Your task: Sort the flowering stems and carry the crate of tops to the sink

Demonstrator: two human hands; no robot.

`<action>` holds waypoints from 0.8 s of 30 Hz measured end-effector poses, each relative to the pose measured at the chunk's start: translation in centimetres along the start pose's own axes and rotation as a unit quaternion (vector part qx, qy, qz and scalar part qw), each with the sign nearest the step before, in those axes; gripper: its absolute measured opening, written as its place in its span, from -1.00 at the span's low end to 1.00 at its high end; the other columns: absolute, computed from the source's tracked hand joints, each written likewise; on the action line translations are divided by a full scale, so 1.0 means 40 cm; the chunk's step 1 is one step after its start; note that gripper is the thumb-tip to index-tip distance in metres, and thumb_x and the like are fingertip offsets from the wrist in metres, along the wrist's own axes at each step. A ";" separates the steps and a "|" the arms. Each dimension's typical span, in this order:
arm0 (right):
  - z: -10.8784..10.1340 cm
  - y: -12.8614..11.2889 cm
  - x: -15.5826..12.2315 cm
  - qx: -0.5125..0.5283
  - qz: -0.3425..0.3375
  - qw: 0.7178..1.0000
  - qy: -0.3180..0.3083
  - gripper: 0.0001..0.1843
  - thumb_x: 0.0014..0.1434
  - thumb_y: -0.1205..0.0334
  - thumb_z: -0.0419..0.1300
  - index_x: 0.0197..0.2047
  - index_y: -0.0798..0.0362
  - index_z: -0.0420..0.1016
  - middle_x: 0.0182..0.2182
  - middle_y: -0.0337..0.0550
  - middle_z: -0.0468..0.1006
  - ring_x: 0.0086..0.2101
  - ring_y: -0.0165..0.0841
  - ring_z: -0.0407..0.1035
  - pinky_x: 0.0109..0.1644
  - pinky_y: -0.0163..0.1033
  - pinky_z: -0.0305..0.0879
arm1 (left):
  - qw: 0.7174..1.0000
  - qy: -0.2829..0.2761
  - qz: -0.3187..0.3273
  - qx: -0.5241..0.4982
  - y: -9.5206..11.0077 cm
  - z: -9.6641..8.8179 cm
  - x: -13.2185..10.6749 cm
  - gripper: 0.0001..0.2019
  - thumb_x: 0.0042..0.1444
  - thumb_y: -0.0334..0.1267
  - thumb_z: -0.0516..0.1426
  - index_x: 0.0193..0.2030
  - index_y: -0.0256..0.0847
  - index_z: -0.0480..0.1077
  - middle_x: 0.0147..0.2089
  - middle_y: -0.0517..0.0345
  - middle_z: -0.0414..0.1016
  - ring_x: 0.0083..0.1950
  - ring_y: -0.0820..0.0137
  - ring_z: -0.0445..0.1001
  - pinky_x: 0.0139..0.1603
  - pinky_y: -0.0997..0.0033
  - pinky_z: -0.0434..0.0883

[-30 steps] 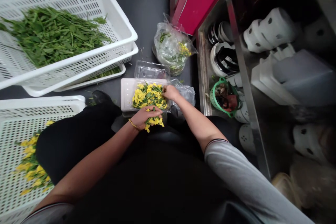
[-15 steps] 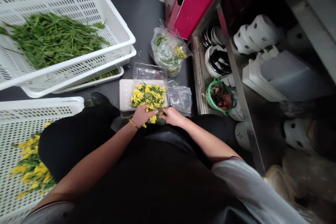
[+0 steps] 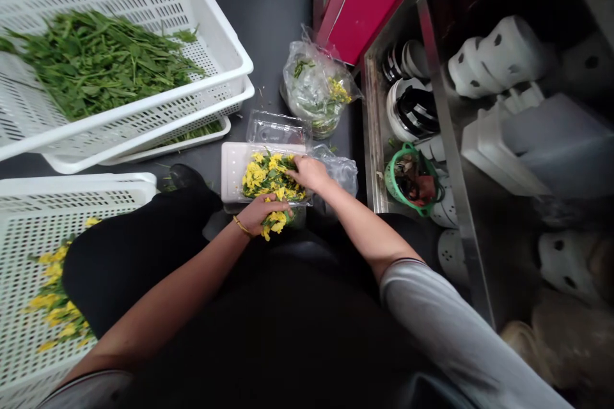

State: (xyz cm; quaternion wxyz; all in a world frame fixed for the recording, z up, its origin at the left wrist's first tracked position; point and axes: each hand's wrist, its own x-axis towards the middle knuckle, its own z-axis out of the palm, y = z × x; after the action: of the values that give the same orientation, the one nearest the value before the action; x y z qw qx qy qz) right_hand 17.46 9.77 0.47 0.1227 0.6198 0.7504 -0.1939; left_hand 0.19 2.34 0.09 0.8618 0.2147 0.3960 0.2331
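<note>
My left hand [image 3: 263, 212] is closed round a small bunch of yellow-flowered stems [image 3: 277, 222], blossoms spilling past the fingers, just in front of a clear plastic box. Inside that box [image 3: 307, 202] lies a heap of yellow flowers with green leaves [image 3: 261, 174]. At the heap's right end, my right hand [image 3: 309, 174] reaches over the box with its fingers bent in among the flowers; the fingertips are partly hidden there. Under the box is a pale pinkish upturned tray [image 3: 231, 169]. Behind it lies an empty clear plastic lid or box [image 3: 275, 128].
White crates [image 3: 206, 19] with cut greens [image 3: 105, 67] stand at left; another crate [image 3: 23, 230] holds more yellow flowers [image 3: 60, 294]. A plastic bag of trimmings [image 3: 314, 89] and a crumpled clear bag [image 3: 343, 172] sit ahead. A metal shelf [image 3: 444, 108] with a green basket [image 3: 391, 182] runs along the right.
My right hand has left the left hand and moved forward to the flowers in the box. The left hand keeps its bunch. The view has shifted slightly.
</note>
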 end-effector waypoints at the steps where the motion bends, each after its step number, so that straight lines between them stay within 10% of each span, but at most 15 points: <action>1: 0.010 -0.003 0.026 -0.007 0.018 1.000 0.007 -0.64 0.21 0.11 0.10 -0.01 0.15 0.42 -0.11 0.13 0.52 -0.13 -0.15 0.42 -0.12 -0.20 0.27 | 1.000 0.008 0.000 -0.006 -0.001 -0.001 0.001 -0.75 -0.25 -0.25 0.34 -0.57 -0.28 0.34 -0.47 0.06 0.51 -0.47 0.43 0.41 -0.46 0.48 0.33; 6: 0.024 0.027 0.032 0.004 0.034 0.999 0.019 -0.76 0.22 0.26 0.03 -0.18 0.13 0.51 -0.17 0.07 0.55 -0.15 -0.22 0.41 -0.11 -0.26 0.23 | 0.999 0.039 0.013 -0.015 -0.002 -0.007 0.008 -0.80 -0.25 -0.31 0.33 -0.49 -0.28 0.41 -0.47 0.10 0.51 -0.47 0.43 0.42 -0.48 0.50 0.32; 13: -0.008 0.010 -0.175 0.171 -0.112 0.976 0.067 -0.86 0.05 0.37 0.06 -0.37 0.10 0.45 -0.39 -0.17 0.49 -0.35 -0.42 0.33 -0.24 -0.38 0.17 | 0.993 0.098 0.038 -0.046 -0.002 0.008 0.017 -0.62 -0.29 -0.28 0.35 -0.25 -0.31 0.48 -0.46 0.14 0.49 -0.45 0.43 0.42 -0.41 0.44 0.34; 18: 0.032 -0.042 -0.258 0.319 -0.024 0.947 0.032 -0.91 -0.06 0.34 0.09 -0.57 0.07 0.28 -0.59 -0.30 0.35 -0.52 -0.48 0.24 -0.41 -0.40 0.15 | 0.960 0.089 0.186 0.188 -0.011 0.025 -0.008 -0.73 -0.27 -0.16 0.33 -0.48 -0.30 0.44 -0.48 0.15 0.42 -0.39 0.40 0.34 -0.32 0.41 0.28; 20: 0.056 -0.045 -0.273 0.426 0.071 0.901 -0.045 -0.90 -0.09 0.31 0.08 -0.59 0.05 0.23 -0.68 -0.35 0.27 -0.63 -0.50 0.19 -0.53 -0.40 0.12 | 0.912 0.069 0.251 0.316 -0.016 0.032 -0.022 -0.77 -0.20 -0.17 0.29 -0.59 -0.26 0.38 -0.56 0.22 0.28 -0.44 0.45 0.24 -0.36 0.44 0.20; 24: 0.090 -0.045 -0.287 0.639 0.203 0.717 -0.190 -0.95 -0.18 0.30 0.07 -0.55 0.04 0.23 -0.75 -0.42 0.15 -0.76 -0.54 0.00 -0.72 -0.40 0.01 | 0.857 0.039 0.311 0.408 -0.028 0.050 -0.041 -0.69 -0.10 -0.21 0.23 -0.69 -0.23 0.21 -0.59 0.26 0.13 -0.48 0.48 0.13 -0.40 0.45 0.11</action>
State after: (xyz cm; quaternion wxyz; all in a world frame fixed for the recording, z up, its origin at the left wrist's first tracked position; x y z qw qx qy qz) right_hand 17.80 -2.26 2.38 -0.1267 0.6385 0.2649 -0.7114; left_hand 1.09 0.14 1.61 0.5635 0.6501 0.4010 0.3147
